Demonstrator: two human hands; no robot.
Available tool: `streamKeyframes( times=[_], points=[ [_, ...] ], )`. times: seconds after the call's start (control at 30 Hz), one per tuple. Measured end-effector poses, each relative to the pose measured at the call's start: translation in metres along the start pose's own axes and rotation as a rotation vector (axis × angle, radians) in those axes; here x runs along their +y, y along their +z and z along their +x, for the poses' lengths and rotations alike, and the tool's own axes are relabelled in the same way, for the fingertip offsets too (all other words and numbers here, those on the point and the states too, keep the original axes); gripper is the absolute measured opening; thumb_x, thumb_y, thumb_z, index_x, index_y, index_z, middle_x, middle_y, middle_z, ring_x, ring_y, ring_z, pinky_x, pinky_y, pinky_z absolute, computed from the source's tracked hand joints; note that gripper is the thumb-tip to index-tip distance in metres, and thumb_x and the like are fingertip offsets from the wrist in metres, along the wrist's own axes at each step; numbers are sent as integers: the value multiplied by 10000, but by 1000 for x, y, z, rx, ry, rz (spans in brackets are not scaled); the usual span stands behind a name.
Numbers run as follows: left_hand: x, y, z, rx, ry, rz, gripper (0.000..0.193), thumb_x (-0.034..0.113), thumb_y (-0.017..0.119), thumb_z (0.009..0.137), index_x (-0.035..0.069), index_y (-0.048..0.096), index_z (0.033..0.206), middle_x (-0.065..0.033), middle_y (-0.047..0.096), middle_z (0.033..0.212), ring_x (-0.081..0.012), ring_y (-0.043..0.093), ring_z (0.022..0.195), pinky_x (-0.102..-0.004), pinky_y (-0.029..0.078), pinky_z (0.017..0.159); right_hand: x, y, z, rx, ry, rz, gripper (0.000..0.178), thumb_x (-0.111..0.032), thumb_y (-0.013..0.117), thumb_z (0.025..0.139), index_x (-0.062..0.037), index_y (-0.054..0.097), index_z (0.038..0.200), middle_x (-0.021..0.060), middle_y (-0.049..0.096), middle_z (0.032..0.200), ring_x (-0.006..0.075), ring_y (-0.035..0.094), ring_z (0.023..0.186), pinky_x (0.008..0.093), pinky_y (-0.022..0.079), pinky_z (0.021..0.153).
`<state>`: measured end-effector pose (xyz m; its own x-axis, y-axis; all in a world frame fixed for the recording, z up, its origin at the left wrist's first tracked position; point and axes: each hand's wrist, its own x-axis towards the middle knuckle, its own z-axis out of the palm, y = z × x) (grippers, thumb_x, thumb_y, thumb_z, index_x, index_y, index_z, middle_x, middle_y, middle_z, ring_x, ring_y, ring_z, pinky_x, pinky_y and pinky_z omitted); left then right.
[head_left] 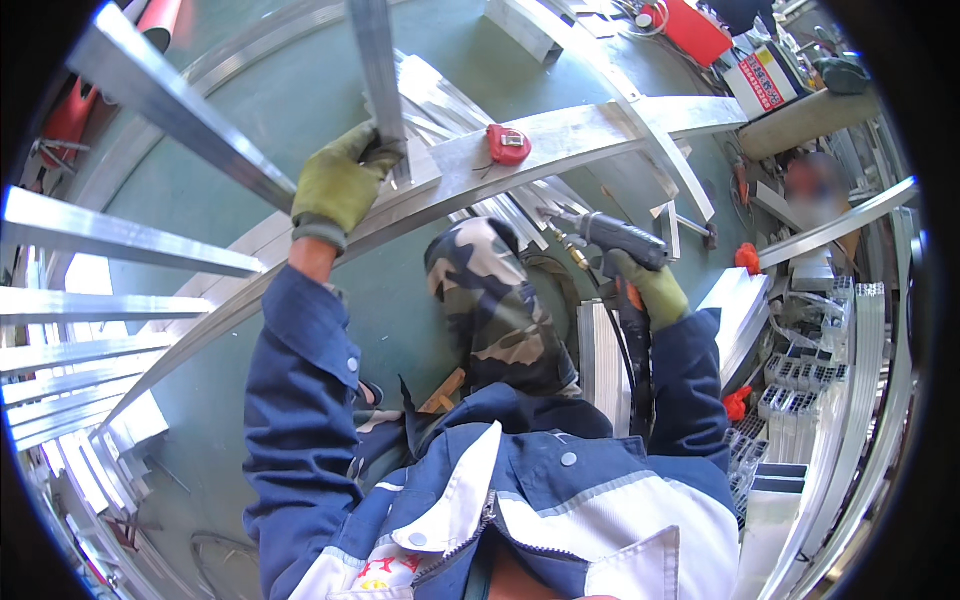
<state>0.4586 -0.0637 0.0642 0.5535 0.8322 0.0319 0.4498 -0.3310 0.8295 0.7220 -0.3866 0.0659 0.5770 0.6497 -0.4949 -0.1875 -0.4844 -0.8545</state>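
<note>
My left hand (342, 185), in a yellow-green work glove, grips the lower end of an upright silver metal bar (374, 70). That end stands on a long, flat metal beam (590, 130) that curves across the view. In my right hand (655, 285), also gloved, is a pistol-shaped grey and black power tool (625, 240) with a slim metal nose pointing left. A brass fitting and a dark hose show just below its nose. On the beam between my hands lies a red tape measure (508, 145).
Several more metal bars (180, 110) rise from the beam at left. A camouflage-clothed leg (500, 310) is below the beam. Stacked metal profiles (850, 350) fill the right side. A hammer (700, 228) lies beyond the tool. A red box (695, 32) stands far right.
</note>
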Motion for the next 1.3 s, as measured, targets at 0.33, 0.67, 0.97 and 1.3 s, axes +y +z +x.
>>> streamKeyframes(
  times=[0.33, 0.67, 0.97, 1.3],
  points=[
    [1, 4, -12, 45, 31, -72, 277, 124, 726, 966, 53, 721, 1234, -20, 752, 979, -87, 660, 889, -260, 519, 774, 131, -33, 174, -191, 155, -323, 414, -406, 675, 980, -63, 718, 1208, 38, 693, 943, 151, 611, 840, 332, 502, 736],
    [-19, 12, -26, 43, 55, -271, 430, 45, 778, 905, 58, 666, 1319, -104, 669, 1350, -196, 639, 1206, -316, 531, 997, 197, 7, 334, -360, 296, -467, 574, -661, 720, 870, -98, 747, 980, 13, 608, 734, 150, 513, 647, 316, 415, 634],
    [-10, 5, -78, 376, 99, 88, 529, 72, 840, 847, -12, 629, 1325, -132, 722, 1212, -228, 695, 1107, -339, 537, 975, 276, 15, 413, -391, 127, -685, 599, -639, 618, 928, -55, 704, 1033, 174, 647, 811, 333, 595, 748, 444, 471, 700],
    [-30, -17, -175, 811, -302, -161, 271, 141, 638, 1042, 9, 680, 1275, -49, 730, 1072, -130, 669, 994, -247, 523, 912, 322, 5, 428, -303, -238, -1053, 677, -689, 494, 949, -34, 604, 1082, 351, 666, 1111, 537, 619, 1085, 601, 486, 855]
  ],
)
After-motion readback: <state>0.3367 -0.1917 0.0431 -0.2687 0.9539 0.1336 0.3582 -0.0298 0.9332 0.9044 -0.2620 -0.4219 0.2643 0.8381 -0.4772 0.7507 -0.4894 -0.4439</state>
